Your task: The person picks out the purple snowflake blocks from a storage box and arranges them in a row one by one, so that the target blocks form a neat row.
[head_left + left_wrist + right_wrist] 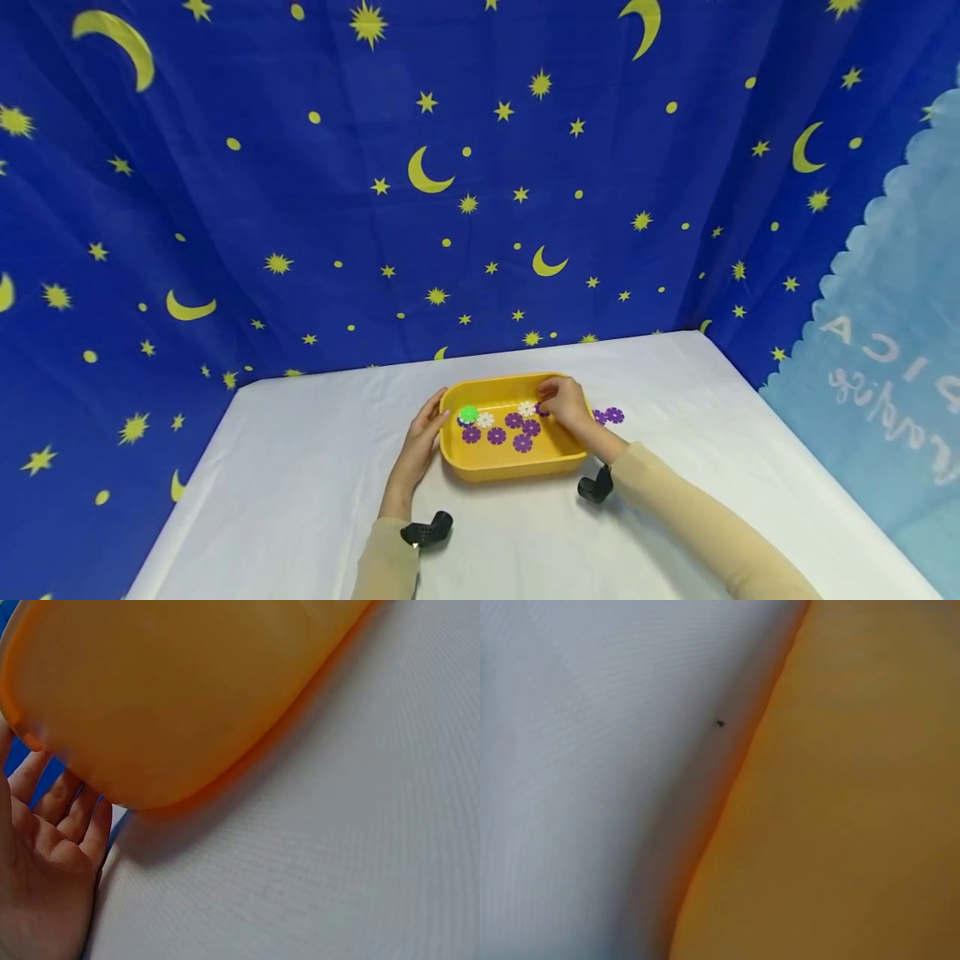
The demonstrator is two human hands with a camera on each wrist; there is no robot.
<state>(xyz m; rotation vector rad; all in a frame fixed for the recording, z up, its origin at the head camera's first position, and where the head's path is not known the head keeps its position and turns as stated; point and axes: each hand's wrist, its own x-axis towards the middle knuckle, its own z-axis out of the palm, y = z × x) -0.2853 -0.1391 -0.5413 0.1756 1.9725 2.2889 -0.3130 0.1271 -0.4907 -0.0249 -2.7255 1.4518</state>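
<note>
A yellow plastic bin point(510, 473) stands on the white-covered table, with purple, white and green notched snowflake discs inside. My left hand point(422, 435) grips the bin's left end, thumb at the rim and fingers against the outer wall; the left wrist view shows those fingers point(64, 802) beneath the rim. Inside the right end, my right hand point(566, 404) has its fingers curled down, pinching a purple snowflake disc point(542, 410) at the fingertips. Near it lie a white disc point(527, 408) and several purple discs point(531, 427). A bright green disc point(468, 414) is at the left.
Just outside the bin's right end, purple discs point(615, 415) lie on the white tablecloth point(300, 483). A blue curtain point(480, 225) with yellow moons and stars hangs behind the table. Light-blue cloth with lettering point(892, 333) hangs at the right.
</note>
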